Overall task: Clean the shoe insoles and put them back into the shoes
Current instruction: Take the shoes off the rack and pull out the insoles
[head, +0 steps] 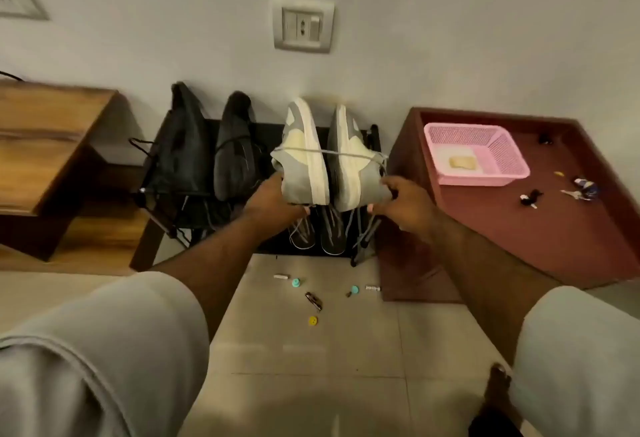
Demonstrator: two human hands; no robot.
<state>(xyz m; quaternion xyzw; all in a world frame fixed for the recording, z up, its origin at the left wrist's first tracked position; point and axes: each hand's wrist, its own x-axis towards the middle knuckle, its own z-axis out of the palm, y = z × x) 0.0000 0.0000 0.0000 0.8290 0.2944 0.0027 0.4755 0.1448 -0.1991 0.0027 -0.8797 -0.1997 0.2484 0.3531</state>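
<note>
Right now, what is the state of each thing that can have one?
Left hand: shut on left grey shoe, held up.
Right hand: shut on right grey shoe, held up.
Black shoes: on the rack.
Pink basket: upright, holds one pale thing.

Both arms reach forward, left hand (273, 199) and right hand (403, 206) each closed in a grip

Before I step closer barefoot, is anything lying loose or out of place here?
Yes. Small bits lie scattered on the floor tiles before the shoe rack: a yellow button, two teal caps, sunglasses.
</note>
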